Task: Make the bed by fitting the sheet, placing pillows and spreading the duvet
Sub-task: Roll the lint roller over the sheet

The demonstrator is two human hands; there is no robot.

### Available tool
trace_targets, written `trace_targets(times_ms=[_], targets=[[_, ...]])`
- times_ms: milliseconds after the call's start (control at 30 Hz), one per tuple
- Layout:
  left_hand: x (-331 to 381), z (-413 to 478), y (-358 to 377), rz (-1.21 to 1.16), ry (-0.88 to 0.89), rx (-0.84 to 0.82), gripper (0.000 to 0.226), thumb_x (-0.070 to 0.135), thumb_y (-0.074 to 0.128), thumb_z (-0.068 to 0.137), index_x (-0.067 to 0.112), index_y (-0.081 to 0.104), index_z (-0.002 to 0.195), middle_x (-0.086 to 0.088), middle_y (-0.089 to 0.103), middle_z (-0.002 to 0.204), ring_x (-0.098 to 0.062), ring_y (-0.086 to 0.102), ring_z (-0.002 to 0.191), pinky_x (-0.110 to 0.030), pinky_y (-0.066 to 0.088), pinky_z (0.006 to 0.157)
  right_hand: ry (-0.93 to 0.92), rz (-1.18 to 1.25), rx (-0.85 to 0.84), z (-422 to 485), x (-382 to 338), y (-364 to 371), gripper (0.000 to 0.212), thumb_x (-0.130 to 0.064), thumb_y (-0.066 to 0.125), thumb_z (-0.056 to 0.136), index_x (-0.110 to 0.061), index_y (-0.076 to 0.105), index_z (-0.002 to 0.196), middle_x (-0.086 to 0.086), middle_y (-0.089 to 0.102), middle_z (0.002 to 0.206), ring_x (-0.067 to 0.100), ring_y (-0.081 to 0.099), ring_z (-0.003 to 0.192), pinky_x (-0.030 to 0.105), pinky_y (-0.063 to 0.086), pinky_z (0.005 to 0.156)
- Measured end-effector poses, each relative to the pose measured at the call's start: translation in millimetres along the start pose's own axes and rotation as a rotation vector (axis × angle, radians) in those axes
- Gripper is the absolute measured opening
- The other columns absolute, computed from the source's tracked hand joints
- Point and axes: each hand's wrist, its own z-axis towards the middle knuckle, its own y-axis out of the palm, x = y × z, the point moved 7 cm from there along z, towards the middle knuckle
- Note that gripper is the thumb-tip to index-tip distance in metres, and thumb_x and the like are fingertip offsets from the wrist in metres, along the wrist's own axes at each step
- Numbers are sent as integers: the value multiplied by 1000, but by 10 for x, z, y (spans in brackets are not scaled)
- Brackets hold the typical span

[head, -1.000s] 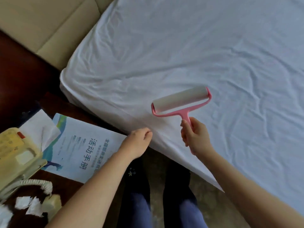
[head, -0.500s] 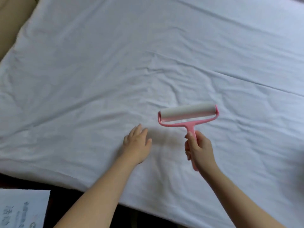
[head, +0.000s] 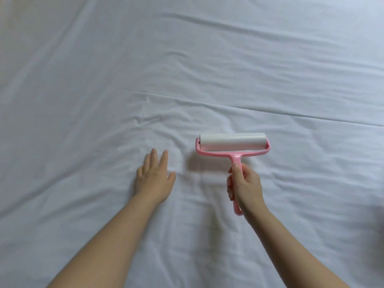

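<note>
Right hand (head: 245,183) wrapped round pink handle of lint roller (head: 232,142), thumb up the stem, white roll pointing away. Roll on or just over the cloth; cannot tell which. Left hand (head: 154,181) released, fingers straight, palm down flat on sheet (head: 104,80) just left of the roller. Sheet spread across the whole view, still wrinkled, with long creases running across. Judged: sheet on, now at the cleaning and smoothing stage, so fitting near done but edges out of view, tuck unconfirmed. No pillows, no duvet in view; both steps likely still to do.
</note>
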Motion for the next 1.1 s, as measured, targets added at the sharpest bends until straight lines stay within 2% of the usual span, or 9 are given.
trace_targets(times_ms=[267,400,500,700,833,933,1100], targets=[[337,816,-290,19,-23,21,70,55,28,95,28,-8,150,-7,-16,158,-34,-14,144,-49,8,114,-46,-15,34,871,-332,60,28,-24,37,101,-5,46,83,8,44,56,9,37,34,18,30,34],[472,1081,-313,66,-50,15,89,72,26,85,25,-15,148,-17,-20,155,-42,-16,142,-52,4,114,-55,-166,22,1312,-428,110,33,-36,33,100,-12,41,79,5,46,56,16,40,40,24,35,39],[509,1214,-318,98,-58,-11,104,81,29,76,23,-19,147,-23,-20,153,-46,-15,140,-53,4,114,-27,-138,-17,1598,-541,209,32,-37,33,100,-16,37,77,7,45,59,19,38,42,26,35,42],[540,1306,-324,133,-68,-66,115,87,31,70,20,-25,145,-29,-22,150,-49,-17,138,-54,3,114,116,-52,-72,1829,-659,273,34,-44,34,99,-16,38,79,7,43,58,17,35,40,24,33,45],[546,1331,-316,160,-60,-70,117,88,28,69,17,-27,144,-32,-23,148,-51,-18,137,-54,2,114,227,-14,-127,1644,-593,266,40,-49,37,97,-14,40,79,7,43,55,16,35,40,25,32,46],[548,1355,-298,162,-41,-75,120,89,27,68,15,-28,144,-35,-23,147,-52,-19,136,-54,1,114,368,21,-153,1414,-417,189,48,-59,43,91,-16,39,72,6,43,53,17,35,42,25,30,47],[562,1350,-317,156,-22,-67,121,89,29,68,13,-27,144,-36,-22,147,-53,-18,136,-53,1,113,529,-87,-117,1014,-172,57,62,-72,35,85,-14,37,65,6,43,52,18,35,41,24,27,47]])
